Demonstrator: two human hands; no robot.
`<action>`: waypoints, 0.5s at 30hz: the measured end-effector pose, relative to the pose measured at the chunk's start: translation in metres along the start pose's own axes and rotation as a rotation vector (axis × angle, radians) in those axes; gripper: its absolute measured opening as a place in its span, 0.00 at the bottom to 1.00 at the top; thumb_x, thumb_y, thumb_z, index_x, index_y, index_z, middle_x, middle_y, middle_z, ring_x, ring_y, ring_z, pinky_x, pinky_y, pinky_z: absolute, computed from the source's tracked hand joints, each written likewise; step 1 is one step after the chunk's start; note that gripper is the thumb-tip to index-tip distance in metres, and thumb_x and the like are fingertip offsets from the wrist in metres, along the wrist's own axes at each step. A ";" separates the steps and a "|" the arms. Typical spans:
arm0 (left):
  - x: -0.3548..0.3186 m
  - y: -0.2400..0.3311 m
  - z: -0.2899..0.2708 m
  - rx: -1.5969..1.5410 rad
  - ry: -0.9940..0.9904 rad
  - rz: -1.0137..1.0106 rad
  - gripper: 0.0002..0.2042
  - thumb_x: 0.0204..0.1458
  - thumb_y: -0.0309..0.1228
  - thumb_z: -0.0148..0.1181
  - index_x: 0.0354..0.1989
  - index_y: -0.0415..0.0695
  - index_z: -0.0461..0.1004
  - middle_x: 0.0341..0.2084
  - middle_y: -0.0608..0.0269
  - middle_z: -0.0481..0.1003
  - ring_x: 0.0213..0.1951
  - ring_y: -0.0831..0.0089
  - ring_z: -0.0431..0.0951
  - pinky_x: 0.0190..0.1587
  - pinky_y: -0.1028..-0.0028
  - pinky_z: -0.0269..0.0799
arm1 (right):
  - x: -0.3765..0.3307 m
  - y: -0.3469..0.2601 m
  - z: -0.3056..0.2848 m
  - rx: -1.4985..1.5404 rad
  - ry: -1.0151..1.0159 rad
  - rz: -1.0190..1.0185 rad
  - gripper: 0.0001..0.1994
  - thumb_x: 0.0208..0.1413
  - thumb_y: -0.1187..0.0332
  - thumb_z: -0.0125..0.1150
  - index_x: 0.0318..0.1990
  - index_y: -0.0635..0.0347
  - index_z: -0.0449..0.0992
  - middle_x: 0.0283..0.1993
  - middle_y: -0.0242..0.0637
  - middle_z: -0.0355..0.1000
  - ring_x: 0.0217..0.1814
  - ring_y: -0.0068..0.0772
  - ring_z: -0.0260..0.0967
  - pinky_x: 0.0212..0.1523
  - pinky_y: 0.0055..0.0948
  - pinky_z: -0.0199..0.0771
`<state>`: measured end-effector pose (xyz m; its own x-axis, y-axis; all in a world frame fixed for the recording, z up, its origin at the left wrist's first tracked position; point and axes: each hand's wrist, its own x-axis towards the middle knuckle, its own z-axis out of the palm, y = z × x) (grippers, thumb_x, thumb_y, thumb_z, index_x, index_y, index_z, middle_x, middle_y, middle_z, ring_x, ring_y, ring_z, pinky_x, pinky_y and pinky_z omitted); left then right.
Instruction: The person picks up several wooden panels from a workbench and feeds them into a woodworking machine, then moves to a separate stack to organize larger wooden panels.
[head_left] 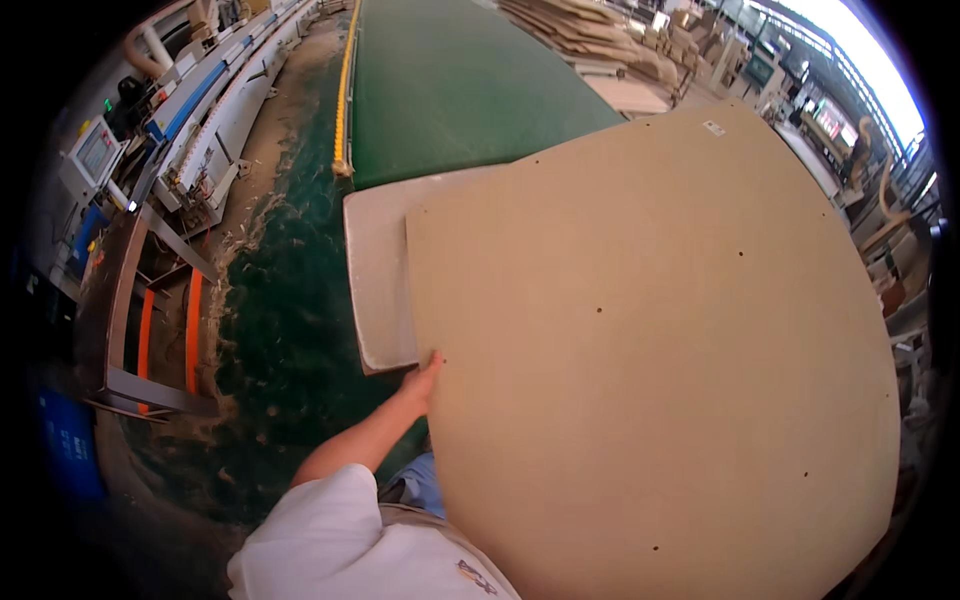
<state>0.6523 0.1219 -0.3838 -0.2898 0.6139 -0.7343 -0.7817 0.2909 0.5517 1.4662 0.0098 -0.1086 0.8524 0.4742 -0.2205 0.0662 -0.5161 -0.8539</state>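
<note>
A large tan board (660, 380) with several small dark holes and a little white label (713, 128) near its far edge fills the right half of the view. My left hand (424, 384) grips its left edge, thumb on the upper face and the fingers hidden beneath. Behind the raised board, a pale, dusty panel (380, 280) shows at the near end of the green conveyor belt (460, 90). My right hand is out of sight, with the board covering that side.
Yellow edging (346, 90) runs along the belt's left side. Dusty green floor (285, 350) separates it from a metal frame with orange bars (193, 330) and a long machine (225, 130). Stacked boards (590, 40) lie beyond the belt on the right. A blue bin (70, 440) stands at lower left.
</note>
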 end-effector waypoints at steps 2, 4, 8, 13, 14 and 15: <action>0.014 0.000 -0.003 -0.093 -0.105 -0.025 0.33 0.57 0.51 0.64 0.62 0.39 0.67 0.59 0.58 0.71 0.57 0.60 0.74 0.56 0.52 0.73 | -0.011 -0.037 0.007 0.033 -0.021 -0.057 0.43 0.58 0.33 0.51 0.66 0.65 0.66 0.63 0.44 0.70 0.61 0.46 0.69 0.62 0.40 0.68; 0.014 0.001 -0.004 -0.143 -0.169 -0.054 0.34 0.57 0.52 0.63 0.63 0.40 0.66 0.60 0.57 0.70 0.58 0.60 0.73 0.57 0.53 0.72 | -0.024 -0.066 0.008 0.037 -0.037 -0.104 0.44 0.58 0.33 0.51 0.66 0.65 0.66 0.63 0.44 0.71 0.61 0.46 0.69 0.62 0.39 0.68; -0.002 0.022 -0.021 -0.255 -0.234 0.033 0.33 0.58 0.54 0.61 0.63 0.41 0.66 0.59 0.57 0.71 0.58 0.61 0.73 0.59 0.55 0.70 | -0.037 -0.115 0.014 0.070 -0.095 -0.201 0.44 0.58 0.32 0.51 0.66 0.65 0.66 0.63 0.44 0.71 0.61 0.46 0.69 0.62 0.39 0.68; -0.076 0.075 -0.094 -0.385 -0.165 0.173 0.32 0.59 0.54 0.60 0.62 0.42 0.66 0.57 0.57 0.73 0.58 0.60 0.73 0.59 0.53 0.71 | -0.034 -0.160 0.055 0.095 -0.238 -0.326 0.44 0.57 0.32 0.51 0.66 0.66 0.67 0.62 0.44 0.71 0.60 0.45 0.69 0.62 0.39 0.68; -0.102 0.085 -0.106 -0.382 -0.128 0.203 0.32 0.59 0.55 0.59 0.63 0.43 0.66 0.58 0.57 0.72 0.59 0.60 0.72 0.59 0.53 0.70 | -0.030 -0.167 0.066 0.100 -0.269 -0.348 0.44 0.57 0.32 0.51 0.66 0.66 0.67 0.62 0.44 0.71 0.60 0.45 0.69 0.62 0.39 0.68; -0.130 0.087 -0.121 -0.380 -0.083 0.228 0.32 0.59 0.56 0.58 0.63 0.45 0.66 0.59 0.58 0.71 0.60 0.59 0.71 0.60 0.52 0.69 | -0.028 -0.173 0.077 0.099 -0.305 -0.373 0.44 0.57 0.32 0.51 0.66 0.66 0.67 0.62 0.44 0.71 0.60 0.45 0.69 0.62 0.39 0.68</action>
<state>0.5548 -0.0215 -0.2884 -0.4448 0.6922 -0.5684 -0.8550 -0.1392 0.4996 1.3910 0.1405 0.0089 0.5880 0.8088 -0.0062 0.2762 -0.2080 -0.9383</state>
